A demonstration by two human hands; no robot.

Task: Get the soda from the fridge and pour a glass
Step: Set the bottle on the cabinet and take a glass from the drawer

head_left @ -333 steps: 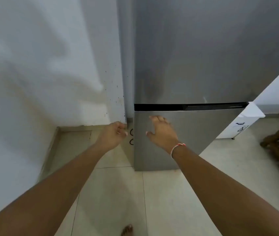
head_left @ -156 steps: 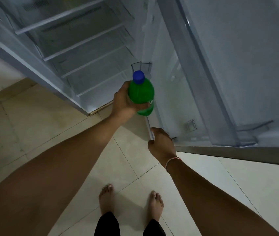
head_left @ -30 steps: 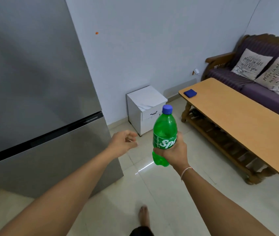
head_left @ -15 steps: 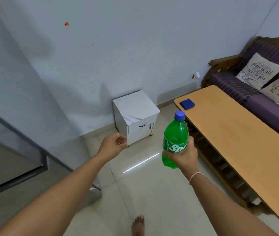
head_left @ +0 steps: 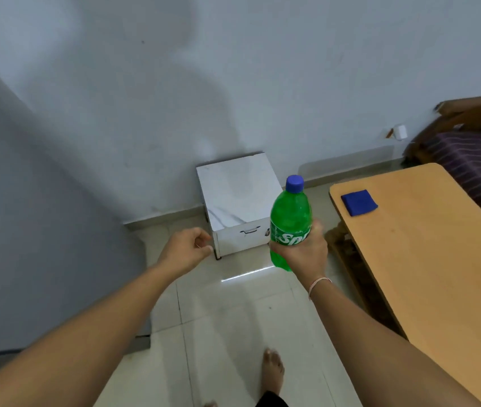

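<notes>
A green soda bottle (head_left: 290,214) with a blue cap stands upright in the air at centre right. My right hand (head_left: 302,252) grips it round the lower half, covering part of the label. My left hand (head_left: 188,249) hangs to the left of it, fingers loosely curled, holding nothing. The grey fridge side (head_left: 28,230) fills the left of the view, its door shut. No glass is in sight.
A small white cabinet (head_left: 238,198) stands against the wall just behind my hands. A long wooden table (head_left: 427,268) runs along the right, with a folded blue cloth (head_left: 359,202) near its far end. A purple sofa (head_left: 468,160) sits beyond. Tiled floor lies below.
The view has swung right and down, away from the fridge. The bottle stays in my right hand, and the cabinet and table look closer.
</notes>
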